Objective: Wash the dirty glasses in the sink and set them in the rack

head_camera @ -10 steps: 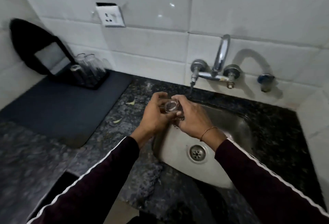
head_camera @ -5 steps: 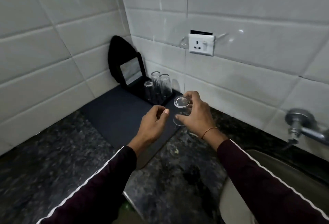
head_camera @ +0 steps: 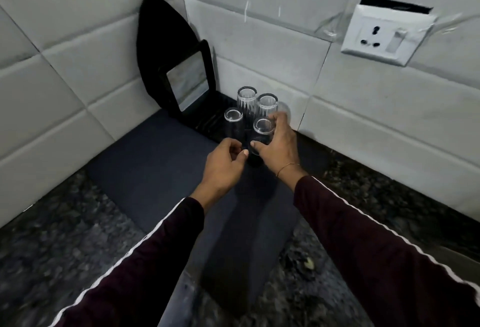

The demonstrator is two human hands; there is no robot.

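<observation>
My left hand (head_camera: 223, 165) hovers loosely curled, holding nothing. My right hand's fingers (head_camera: 259, 147) grip the small clear inverted drinking glass (head_camera: 262, 134) at the black rack's (head_camera: 207, 121) front edge: wet, slippery, fragile; hold its sides.

Person, both arms in view: long dark maroon sleeves (head_camera: 384, 243), each with one thin white stripe running its length. Bare left hand (head_camera: 223, 168); right hand (head_camera: 279, 144) bare, thin bracelet (head_camera: 287, 166) at wrist.
</observation>
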